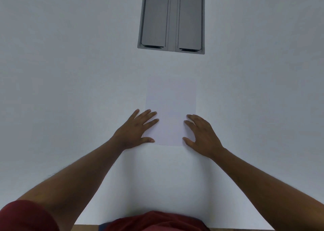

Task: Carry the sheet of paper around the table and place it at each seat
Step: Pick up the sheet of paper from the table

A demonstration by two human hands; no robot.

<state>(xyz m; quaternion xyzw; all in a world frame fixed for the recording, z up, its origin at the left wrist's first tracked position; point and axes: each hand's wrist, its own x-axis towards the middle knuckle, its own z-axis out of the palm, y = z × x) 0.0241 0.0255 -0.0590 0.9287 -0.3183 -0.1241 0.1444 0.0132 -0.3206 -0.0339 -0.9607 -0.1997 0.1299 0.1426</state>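
The sheet of paper (171,108) is lying flat on the white surface (70,72), both open hands, left (135,130) and right (201,136), pressing its near corners; a grey hatch (171,18), lids closed, is sitting beyond.

Free room: we see bare table (61,72) left and right of frame.
Obstacle: grey cable hatch (171,18), upper centre.
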